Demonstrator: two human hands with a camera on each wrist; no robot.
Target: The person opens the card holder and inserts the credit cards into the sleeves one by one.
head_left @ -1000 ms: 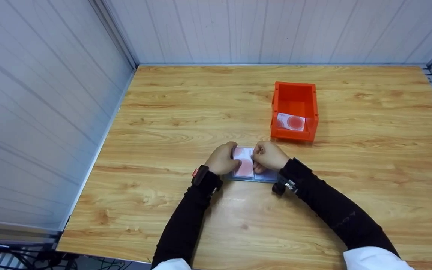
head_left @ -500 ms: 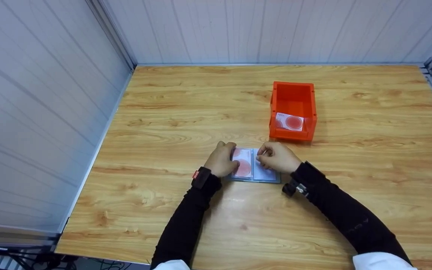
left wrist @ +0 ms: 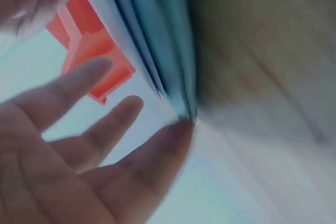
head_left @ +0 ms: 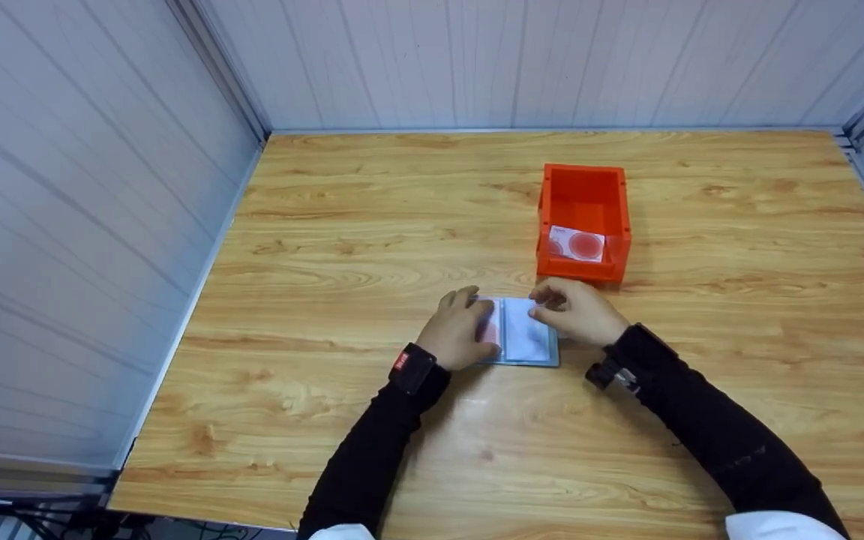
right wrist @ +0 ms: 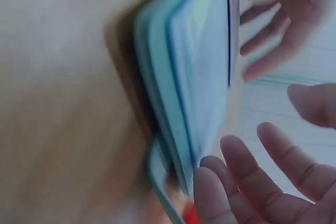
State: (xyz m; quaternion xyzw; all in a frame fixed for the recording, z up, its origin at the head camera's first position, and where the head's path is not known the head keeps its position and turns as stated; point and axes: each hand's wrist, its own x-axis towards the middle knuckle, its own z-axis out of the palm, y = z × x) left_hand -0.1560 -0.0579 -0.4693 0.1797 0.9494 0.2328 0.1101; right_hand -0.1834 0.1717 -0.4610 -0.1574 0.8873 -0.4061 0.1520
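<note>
A small teal-covered card album (head_left: 528,334) lies spread on the table, with clear sleeve pages. Its left page holds a white card with a pink circle (head_left: 490,331), partly hidden by my left hand (head_left: 456,330). That hand's fingers are spread; in the left wrist view, one fingertip is right at the corner of the album (left wrist: 163,35). Over the upper right part of the pale right page is my right hand (head_left: 580,309). The right wrist view shows its thumb (right wrist: 315,106) apart from loosely bent fingers beside the page edge, with nothing held between them.
An orange bin (head_left: 587,187) stands just behind the right hand. Inside, near its front lip, lies a white card with a red circle (head_left: 582,245). Wall panels (head_left: 402,67) close off the wooden table at the back and left.
My right hand has moved from the album's middle out to its right side, uncovering the right page. My left hand has shifted rightward over the left page, its fingers spreading.
</note>
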